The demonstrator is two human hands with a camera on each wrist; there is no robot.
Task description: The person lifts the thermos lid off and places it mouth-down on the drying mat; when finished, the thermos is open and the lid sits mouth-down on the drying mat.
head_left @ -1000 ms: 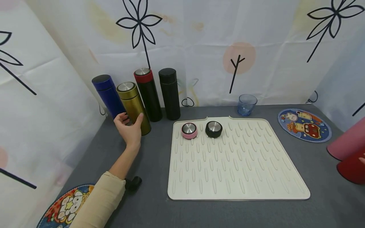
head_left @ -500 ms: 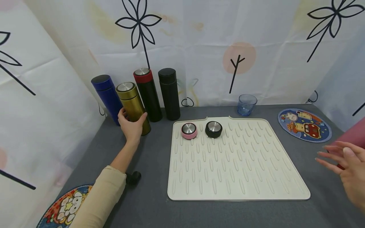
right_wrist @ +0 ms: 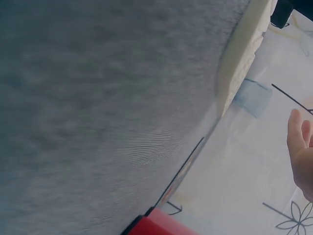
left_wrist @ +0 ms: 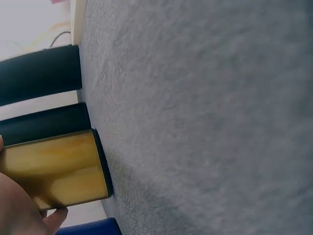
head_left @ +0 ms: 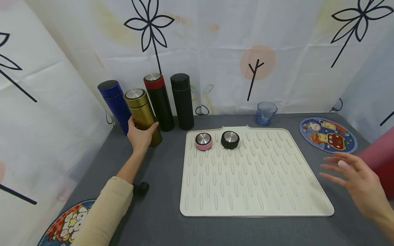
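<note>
My left hand (head_left: 141, 136) is wrapped round the lower part of a gold thermos (head_left: 140, 112), thumb on its right side and fingers on its left. The thermos stands upright on the grey table, its base against the cloth in the left wrist view. Close behind it are a blue thermos (head_left: 114, 102) and a black thermos with a red lid (head_left: 161, 109); a plain black thermos (head_left: 183, 106) stands farther right. My right hand (head_left: 358, 181) is in the air by the right edge of a cream ribbed mat (head_left: 255, 198), fingers extended and holding nothing.
Two bottle lids, one pink (head_left: 204, 145) and one black (head_left: 230, 140), sit on the mat. A blue glass (head_left: 266, 114) stands behind it. Oval cartoon placemats lie right (head_left: 329, 135) and left (head_left: 66, 223). A pink bottle (head_left: 380, 150) and a red bottle (head_left: 387, 177) stand far right.
My right hand has come away from the red bottle and moved left towards the mat. My left hand has closed round the gold thermos, which has hardly moved.
</note>
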